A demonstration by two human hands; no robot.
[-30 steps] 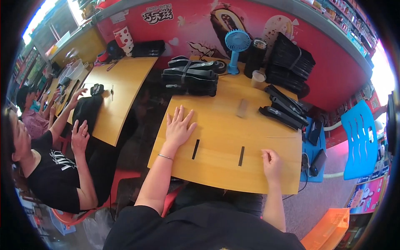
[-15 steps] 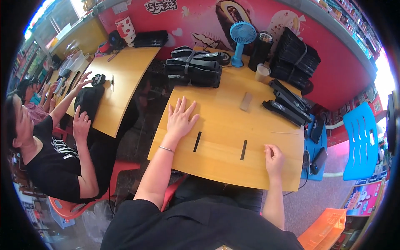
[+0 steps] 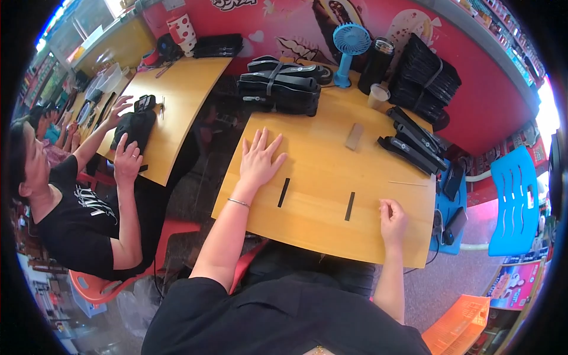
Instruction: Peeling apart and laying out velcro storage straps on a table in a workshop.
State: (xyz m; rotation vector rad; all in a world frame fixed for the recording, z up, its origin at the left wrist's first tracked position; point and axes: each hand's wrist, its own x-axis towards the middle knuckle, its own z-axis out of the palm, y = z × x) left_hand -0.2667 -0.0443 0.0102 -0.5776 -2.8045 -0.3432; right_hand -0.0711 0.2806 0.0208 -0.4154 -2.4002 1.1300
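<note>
My left hand lies flat and open on the wooden table, fingers spread, holding nothing. To the right of it a short black strip rests on the wood. A second black strip lies farther right, roughly parallel to the first. Beyond that one, my right hand rests near the table's right side, its fingers curled in, and I see nothing in them. A thin pale stick lies just past my right hand. Farther back is a small brownish rectangular block.
Strapped black bundles stand at the back left, with more stacked black pieces and loose ones at the right. A blue fan, dark flask and cup stand between. A co-worker handles a black pouch.
The view has shifted slightly, so the table appears a little higher. Both my hands stay in about the same places. The co-worker's black pouch has turned and moved a little on the other table.
</note>
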